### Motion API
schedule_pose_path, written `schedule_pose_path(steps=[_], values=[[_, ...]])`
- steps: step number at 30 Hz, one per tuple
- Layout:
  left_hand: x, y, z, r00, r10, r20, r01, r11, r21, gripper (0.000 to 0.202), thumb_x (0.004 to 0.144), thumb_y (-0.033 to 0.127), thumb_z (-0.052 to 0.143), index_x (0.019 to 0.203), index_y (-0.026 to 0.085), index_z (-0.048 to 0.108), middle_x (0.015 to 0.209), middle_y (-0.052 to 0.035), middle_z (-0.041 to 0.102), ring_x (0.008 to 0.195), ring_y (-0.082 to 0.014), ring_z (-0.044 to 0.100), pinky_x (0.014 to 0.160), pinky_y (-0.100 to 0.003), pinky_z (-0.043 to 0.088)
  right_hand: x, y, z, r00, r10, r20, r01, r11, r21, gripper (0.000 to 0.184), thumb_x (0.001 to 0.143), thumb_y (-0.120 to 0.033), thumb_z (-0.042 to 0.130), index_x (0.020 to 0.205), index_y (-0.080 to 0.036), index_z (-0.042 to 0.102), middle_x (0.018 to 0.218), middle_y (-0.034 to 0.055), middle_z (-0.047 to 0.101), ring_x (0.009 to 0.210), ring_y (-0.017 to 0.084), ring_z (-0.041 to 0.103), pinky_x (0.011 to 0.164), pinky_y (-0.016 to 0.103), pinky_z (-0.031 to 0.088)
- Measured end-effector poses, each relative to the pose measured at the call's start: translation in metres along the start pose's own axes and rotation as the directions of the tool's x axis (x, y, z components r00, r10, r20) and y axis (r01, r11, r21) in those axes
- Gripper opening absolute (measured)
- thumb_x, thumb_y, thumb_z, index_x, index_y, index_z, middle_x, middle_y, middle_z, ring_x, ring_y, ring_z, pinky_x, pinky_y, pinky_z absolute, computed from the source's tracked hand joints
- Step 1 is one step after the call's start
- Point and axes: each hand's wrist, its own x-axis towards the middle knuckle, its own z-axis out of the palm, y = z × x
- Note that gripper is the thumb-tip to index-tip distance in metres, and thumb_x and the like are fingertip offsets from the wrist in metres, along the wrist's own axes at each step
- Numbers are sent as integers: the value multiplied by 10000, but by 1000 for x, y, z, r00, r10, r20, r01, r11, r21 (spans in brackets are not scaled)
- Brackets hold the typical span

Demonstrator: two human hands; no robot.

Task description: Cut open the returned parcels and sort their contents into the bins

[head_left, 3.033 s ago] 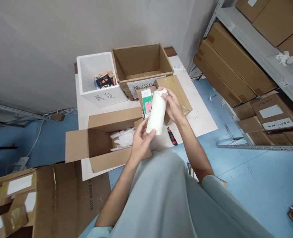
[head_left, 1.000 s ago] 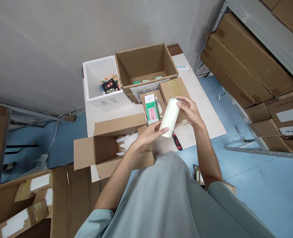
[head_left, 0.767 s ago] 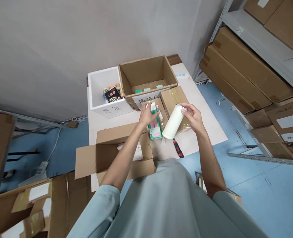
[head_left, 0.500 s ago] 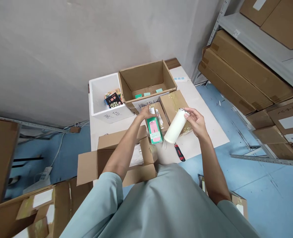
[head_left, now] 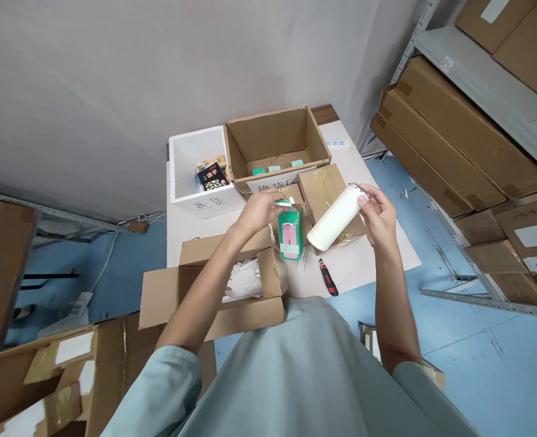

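In my right hand (head_left: 377,212) is a cream-white thermos bottle (head_left: 334,218), gripped near its metal-rimmed top and tilted with its base toward the lower left. My left hand (head_left: 261,212) is closed at the top of a green product box (head_left: 290,233) with a pink bottle picture on its front, its fingers at the white edge of the flap. The green box stands upright on the table, just left of the thermos base. Below them lies a red and black utility knife (head_left: 328,278). An open carton (head_left: 245,312) with white packing paper (head_left: 245,279) sits under my left forearm.
At the back stand a white foam box (head_left: 199,203) holding books (head_left: 212,176) and a large open carton (head_left: 272,133) with several green boxes inside. A taped closed carton (head_left: 325,188) is behind the thermos. Shelves of cartons (head_left: 468,133) rise on the right.
The thermos has moved right and tilted closer to level. My left hand has shifted left, now at the green box's top flap, and the box stands more upright.
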Motion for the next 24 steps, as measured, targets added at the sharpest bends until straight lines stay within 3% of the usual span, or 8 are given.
schedule_pose_path(steps=[4,7,9,15,20,24], values=[[-32,29,-1,987,157,-40,-154,986,70,223,1011,169,625,1129,252,795,1237,-106,823,1266,-329,771,1227,-541,563,27,-23,-5,983,-175,60,178,983,-46,539,1013,-714,800,1436,-380,793,1526,102,779,1462,383,736,1214,610,630],[-41,38,3,975,215,-50,-208,970,125,313,968,63,554,1131,246,749,1287,-100,840,1441,-309,725,1416,-631,393,47,-37,-1,951,-288,109,299,949,-104,656,1046,-800,701,1568,-403,718,1624,103,713,1494,398,712,1167,616,654],[-42,41,6,973,225,-56,-216,967,132,371,950,13,508,1115,249,741,1322,-111,844,1543,-294,674,1468,-636,311,56,-41,8,937,-328,118,341,933,-116,693,1061,-825,653,1608,-401,687,1649,101,689,1510,401,698,1158,627,658],[-39,48,12,976,197,-95,-186,976,116,512,956,-10,498,1265,271,794,1551,-129,769,1621,-335,612,1463,-633,344,75,-34,46,953,-297,56,301,948,-98,657,1038,-793,714,1565,-401,701,1613,81,695,1583,379,625,1218,616,627],[-39,39,23,987,148,-66,-138,982,129,576,903,-38,542,1290,292,812,1619,-96,729,1591,-330,632,1423,-618,418,82,-17,72,984,-178,16,179,982,-67,708,984,-828,740,1495,-337,733,1552,109,721,1602,359,595,1328,597,531],[-50,30,31,995,57,-84,-47,992,121,530,883,-36,605,1255,279,812,1835,-91,515,1623,-399,598,1316,-646,531,78,5,80,990,-134,-40,132,990,-57,749,920,-860,769,1401,-286,758,1487,139,748,1549,354,638,1337,562,516]])
